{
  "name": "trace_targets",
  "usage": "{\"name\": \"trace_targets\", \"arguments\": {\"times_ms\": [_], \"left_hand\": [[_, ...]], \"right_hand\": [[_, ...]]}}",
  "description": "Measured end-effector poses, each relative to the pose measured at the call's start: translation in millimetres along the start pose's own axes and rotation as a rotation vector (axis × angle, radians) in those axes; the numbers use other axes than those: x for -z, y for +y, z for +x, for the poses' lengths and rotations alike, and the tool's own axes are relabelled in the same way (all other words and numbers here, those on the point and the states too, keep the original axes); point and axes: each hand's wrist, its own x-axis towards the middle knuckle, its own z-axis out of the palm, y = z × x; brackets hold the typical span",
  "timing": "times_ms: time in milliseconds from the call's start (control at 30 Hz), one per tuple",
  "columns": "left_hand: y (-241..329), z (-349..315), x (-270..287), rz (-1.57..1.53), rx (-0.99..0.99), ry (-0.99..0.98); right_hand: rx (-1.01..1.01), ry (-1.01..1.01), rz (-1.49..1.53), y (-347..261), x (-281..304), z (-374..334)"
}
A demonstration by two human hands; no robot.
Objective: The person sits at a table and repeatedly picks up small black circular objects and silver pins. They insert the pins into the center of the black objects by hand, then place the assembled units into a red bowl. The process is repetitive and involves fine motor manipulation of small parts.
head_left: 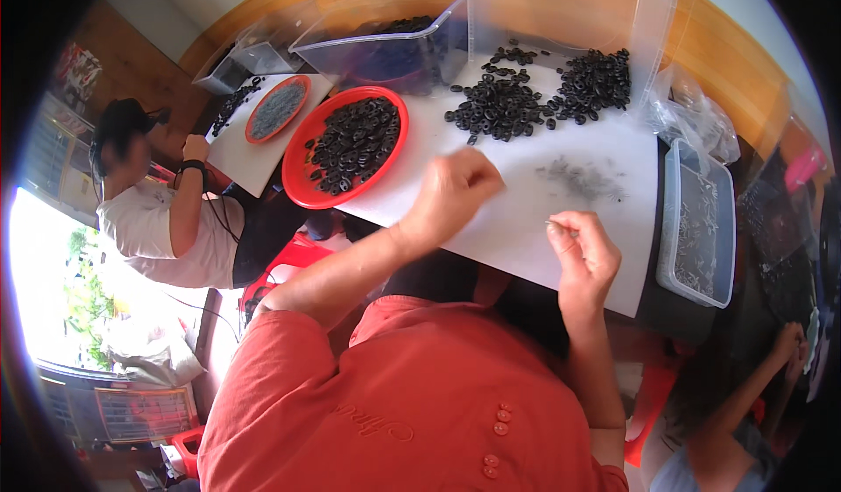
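My left hand [449,198] is above the white tabletop [517,229], fingers curled together and slightly smeared by motion. Whatever it holds, if anything, is hidden. To its right, my right hand [585,260] pinches a tiny thin piece [549,221] between thumb and forefinger; the piece is too small to name. Small grey pieces [583,179] lie scattered on the table beyond the right hand. Farther back are two heaps of small black oval parts [498,106], both apart from my hands. A red round tray [296,176] with more black parts stands left of my left hand.
A clear plastic box [731,238] with small pale pieces stands at the table's right edge. Large clear bins [455,41] line the back, beside plastic bags [701,120]. At left sits a co-worker [166,229] near another red tray [305,106]; another person's arms [745,387] show at lower right.
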Motion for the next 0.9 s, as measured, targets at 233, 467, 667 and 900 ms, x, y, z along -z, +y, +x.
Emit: {"name": "trace_targets", "arguments": {"times_ms": [233,467,667,900], "left_hand": [[-45,48,10,0.547,-0.11,0.129],[-58,48,4,0.725,-0.127,0.152],[-7,28,18,-0.511,0.357,-0.075],[18,6,18,-0.949,0.471,-0.202]], "right_hand": [[-0.091,-0.028,0.074,2,0,-1],[-0.068,-0.023,0.057,5,-4,-1],[-0.175,0.003,0.067,-2,-5,2],[-0.042,-0.002,-0.007,-18,-46,46]]}}
